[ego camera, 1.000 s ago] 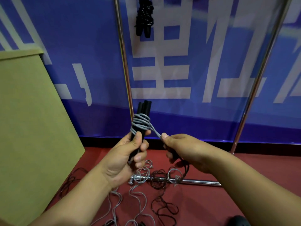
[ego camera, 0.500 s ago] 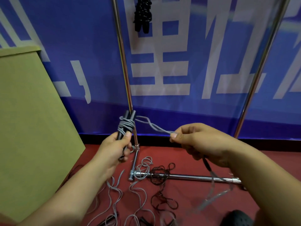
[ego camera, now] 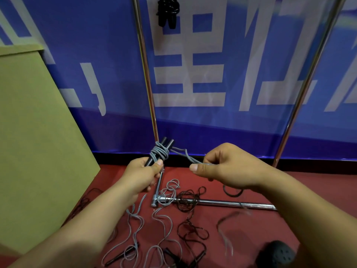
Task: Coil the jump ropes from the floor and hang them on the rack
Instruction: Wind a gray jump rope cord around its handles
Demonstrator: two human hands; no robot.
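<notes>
Since a second ago the right hand [ego camera: 226,168] has drawn away from the handles [ego camera: 161,151] to the right, so the grey cord [ego camera: 185,154] now spans a gap between the two hands instead of lying close against the wraps; the left hand [ego camera: 143,174] has shifted slightly left with the handles.

Largest first: the blue banner [ego camera: 231,64] fills the back, and a tan board [ego camera: 34,132] leans at the left edge of the floor [ego camera: 251,219]. The rack [ego camera: 146,74] stands in front of the banner, its base bar lying on the floor.

One black rope [ego camera: 167,12] already hangs, bundled, near the rack's top (that one looks finished). On the floor, near the rack's base, lie loose grey loops [ego camera: 164,219] and a tangle of dark rope [ego camera: 190,215], some draped over the base bar, with spare handles near the bottom edge.

The left hand grips the two black handles upright, several grey turns wound around them just above the thumb. The right hand pinches the free cord between thumb and curled fingers, pulled fairly taut.

By my reading, the task is early to midway: one rope hung, one being wound, and at least one more on the floor not yet picked up.
</notes>
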